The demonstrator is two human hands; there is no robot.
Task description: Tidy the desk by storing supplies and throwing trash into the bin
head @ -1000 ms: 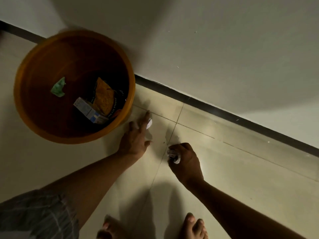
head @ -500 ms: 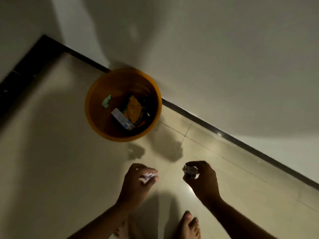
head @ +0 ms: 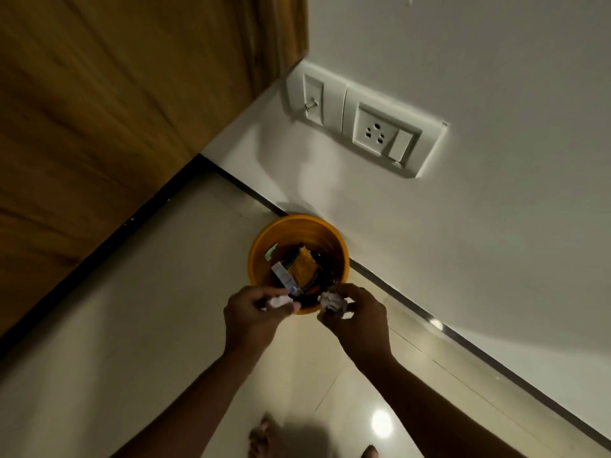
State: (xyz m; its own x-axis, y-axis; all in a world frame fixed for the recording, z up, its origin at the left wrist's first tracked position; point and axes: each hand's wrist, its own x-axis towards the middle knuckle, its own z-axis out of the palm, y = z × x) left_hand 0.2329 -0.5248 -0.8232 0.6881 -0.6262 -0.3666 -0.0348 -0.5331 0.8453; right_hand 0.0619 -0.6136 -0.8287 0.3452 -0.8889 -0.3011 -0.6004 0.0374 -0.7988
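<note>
Glossy cream floor tiles (head: 139, 325) meet a white wall (head: 463, 242) along a dark skirting strip, and a wood-grain panel (head: 99, 110) fills the upper left. On the wall sits a white plastic switch plate with a three-pin socket (head: 377, 132).

A round orange plastic bin (head: 299, 228) stands on the floor against the skirting. Inside it lie an orange foil wrapper (head: 305, 266), a small white-and-blue carton (head: 284, 277), a green scrap (head: 271, 251) stuck to the inner wall and some dark packaging beneath.

Both hands hover at the bin's near rim. The left hand (head: 253, 317) curls its fingers round a small white crumpled paper ball (head: 277, 301). The right hand (head: 358, 320) pinches a second crumpled paper wad (head: 332, 301), white with faint grey marks, between thumb and fingertips. The two wads are near each other, just above the rim. Bare toes (head: 264, 438) show at the bottom edge.
</note>
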